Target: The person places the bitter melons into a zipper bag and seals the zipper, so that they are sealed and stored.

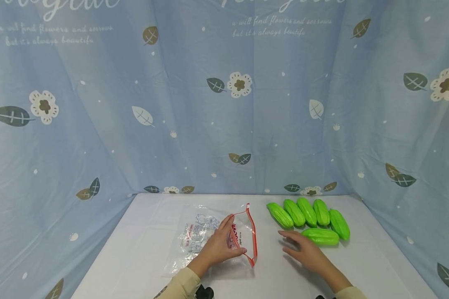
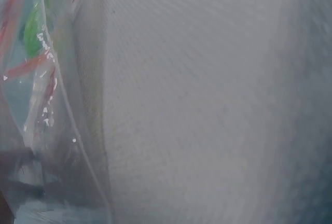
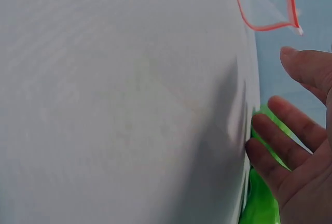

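My left hand (image 1: 218, 247) is at the mouth of a clear zip bag (image 1: 198, 232) with red-orange edging. Thumb and fingers are spread wide apart at the rim, and the mouth gapes toward the right. In the right wrist view, fingertips of that hand show at the bag's orange rim (image 3: 270, 27). My right hand (image 1: 306, 255) hovers empty over the table, fingers loosely extended and thumb apart. Just beyond it lies a bright green, ridged, cucumber-like vegetable (image 1: 323, 236), crosswise. Several more of these green vegetables (image 1: 306, 211) lie in a row behind it.
The white table (image 1: 135, 245) is enclosed by a blue curtain (image 1: 194, 137) printed with leaves and flowers at the back and sides. A small black object (image 1: 205, 292) shows beside the left sleeve (image 1: 181, 284).
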### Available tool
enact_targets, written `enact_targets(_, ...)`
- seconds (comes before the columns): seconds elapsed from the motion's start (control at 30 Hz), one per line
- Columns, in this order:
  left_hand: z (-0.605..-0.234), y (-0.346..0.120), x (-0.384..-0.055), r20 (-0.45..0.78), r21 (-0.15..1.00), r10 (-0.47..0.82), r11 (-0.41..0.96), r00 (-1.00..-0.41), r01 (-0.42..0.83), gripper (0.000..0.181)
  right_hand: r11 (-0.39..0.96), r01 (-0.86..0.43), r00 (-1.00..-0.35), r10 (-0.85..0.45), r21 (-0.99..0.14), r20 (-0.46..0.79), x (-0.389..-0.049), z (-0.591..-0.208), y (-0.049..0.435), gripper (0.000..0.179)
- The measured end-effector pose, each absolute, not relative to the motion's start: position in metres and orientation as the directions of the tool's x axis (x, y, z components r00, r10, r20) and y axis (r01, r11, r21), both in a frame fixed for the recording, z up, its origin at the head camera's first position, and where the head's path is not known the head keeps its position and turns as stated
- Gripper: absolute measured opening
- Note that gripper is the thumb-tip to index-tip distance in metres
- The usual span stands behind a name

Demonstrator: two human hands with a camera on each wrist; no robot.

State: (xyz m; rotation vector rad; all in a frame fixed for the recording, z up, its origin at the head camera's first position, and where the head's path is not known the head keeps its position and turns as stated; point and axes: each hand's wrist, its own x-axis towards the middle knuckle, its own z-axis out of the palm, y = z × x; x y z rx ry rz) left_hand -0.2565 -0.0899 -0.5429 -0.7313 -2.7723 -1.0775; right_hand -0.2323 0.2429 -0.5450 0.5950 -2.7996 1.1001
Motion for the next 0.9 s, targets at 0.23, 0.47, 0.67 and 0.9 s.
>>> enact_targets(0.23, -0.544, -0.090, -0.257, 0.236, 0.605, 0.405, 0.650, -0.883, 0.460, 0.115, 0.608, -0.423, -0.903, -0.342, -0.672, 0.259, -0.226, -0.542, 0.258, 0.047)
enact_targets(0.47, -0.544, -0.090, -0.255, 0.233, 0.613, 0.404, 0.646, -0.885, 0.456, 0.115, 0.596, -0.427, -0.904, -0.291, -0.680, 0.313, -0.220, -0.537, 0.272, 0.046)
enact_targets(0.67, -0.544, -0.091, -0.255, 0.225, 0.612, 0.409, 0.647, -0.884, 0.455, 0.115, 0.638, -0.378, -0.923, -0.205, -0.671, 0.325, -0.218, -0.533, 0.284, 0.047)
enact_targets(0.9, -0.544, -0.092, -0.255, 0.226, 0.607, 0.410, 0.650, -0.884, 0.457, 0.115, 0.692, -0.363, -0.918, -0.148, -0.624, 0.369, -0.218, -0.528, 0.300, 0.044)
